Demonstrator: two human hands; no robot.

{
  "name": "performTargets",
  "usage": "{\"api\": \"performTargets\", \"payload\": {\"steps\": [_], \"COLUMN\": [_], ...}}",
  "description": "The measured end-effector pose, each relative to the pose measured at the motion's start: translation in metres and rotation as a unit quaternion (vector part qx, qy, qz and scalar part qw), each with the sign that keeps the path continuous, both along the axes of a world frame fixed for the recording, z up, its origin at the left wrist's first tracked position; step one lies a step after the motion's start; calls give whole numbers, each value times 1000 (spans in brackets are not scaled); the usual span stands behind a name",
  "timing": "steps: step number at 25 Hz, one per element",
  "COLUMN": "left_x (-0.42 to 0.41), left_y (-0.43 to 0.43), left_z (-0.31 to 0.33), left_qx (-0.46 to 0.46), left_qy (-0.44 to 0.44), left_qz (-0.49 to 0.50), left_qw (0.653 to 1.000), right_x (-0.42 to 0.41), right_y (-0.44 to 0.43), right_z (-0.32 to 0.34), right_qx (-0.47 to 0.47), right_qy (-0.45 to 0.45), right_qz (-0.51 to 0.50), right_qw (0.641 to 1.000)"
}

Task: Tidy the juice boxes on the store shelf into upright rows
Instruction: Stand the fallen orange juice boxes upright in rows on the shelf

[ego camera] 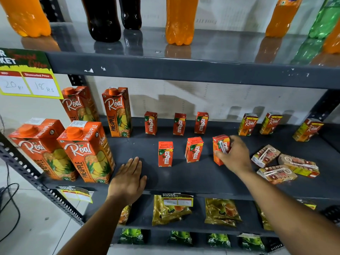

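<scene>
Shelf (184, 179), dark grey, middle tier: right hand (234, 155) clasped around an upright Maaza juice box (219, 150) at the right end of the front row of three, left hand (128, 179) flat and empty, fingers together, palm down on the shelf's front edge beside the tall pineapple cartons (86, 150).

A dark grey metal shelving unit (184, 74) fills the view, its glossy boards catching soft reflections. A perforated angle-iron upright (36, 183) runs down at 8 o'clock, another (325, 105) stands at 3 o'clock. Behind the shelves is a pale, whitish wall (184, 96) with faint shadows on it. At 7 o'clock the floor (36, 227) is light tile with black cables (11, 205) lying across it. The light is even and diffuse, with no source in view.
</scene>
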State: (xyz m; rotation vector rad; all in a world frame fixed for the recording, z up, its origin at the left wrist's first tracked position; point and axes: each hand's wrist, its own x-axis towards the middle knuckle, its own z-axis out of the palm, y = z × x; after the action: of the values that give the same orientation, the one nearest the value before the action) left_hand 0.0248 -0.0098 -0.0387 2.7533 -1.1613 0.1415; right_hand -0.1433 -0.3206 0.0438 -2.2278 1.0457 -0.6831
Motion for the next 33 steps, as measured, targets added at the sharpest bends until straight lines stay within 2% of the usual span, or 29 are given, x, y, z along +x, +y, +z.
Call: {"api": "performTargets", "payload": {"steps": [2, 4, 8, 10, 12, 14, 16, 18, 21, 23, 25, 26, 28, 30, 31, 32, 33], "left_x": [-1, -1, -1, -1, -1, -1, 0, 3, 4, 6, 8, 8, 0, -33, -58, -84, -108], "left_y": [0, 0, 0, 0, 0, 0, 0, 0, 3, 4, 5, 7, 11, 5, -5, -22, -44], "left_z": [0, 0, 1, 1, 0, 0, -1, -2, -5, -8, -8, -7, -2, 4, 6, 6, 6], "left_qx": [0, -3, -2, -7, -4, -1, 0, -3, 1, 7, 5, -2, -19, -42, -56, -75, -94], "left_qy": [1, 2, -1, -4, -3, -3, 0, 1, -1, 9, 0, -7, -9, -4, -7, -6, 6], "left_qz": [-1, 0, 0, -2, -3, -6, -10, -12, -12, -19, -29, -35, -57, -93, -120, -153, -186], "left_qw": [1000, 1000, 1000, 1000, 1000, 1000, 1000, 1000, 1000, 1000, 1000, 999, 998, 995, 991, 985, 978], "right_x": [3, 5, -1, -1, 4, 10, 12, 11, 10, 8, 2, -3, -19, -47, -63, -80, -93], "right_y": [11, 17, 15, 12, 0, -16, -26, -28, -25, -24, -31, -37, -55, -83, -101, -118, -135], "right_z": [-15, -22, -13, 3, 19, 39, 58, 73, 79, 80, 77, 76, 75, 70, 68, 67, 68], "right_qx": [36, 58, 64, 7, -41, -43, -57, -147, -336, -377, -415, -431, -398, -264, -188, -132, -108], "right_qy": [-50, -54, -47, -10, 74, 169, 250, 322, 395, 411, 395, 375, 337, 294, 269, 265, 284], "right_qz": [-52, -81, -67, -53, -29, 47, 180, 291, 348, 363, 362, 350, 280, 212, 194, 189, 191], "right_qw": [997, 994, 995, 999, 996, 984, 950, 889, 781, 746, 736, 742, 806, 894, 924, 936, 933]}}
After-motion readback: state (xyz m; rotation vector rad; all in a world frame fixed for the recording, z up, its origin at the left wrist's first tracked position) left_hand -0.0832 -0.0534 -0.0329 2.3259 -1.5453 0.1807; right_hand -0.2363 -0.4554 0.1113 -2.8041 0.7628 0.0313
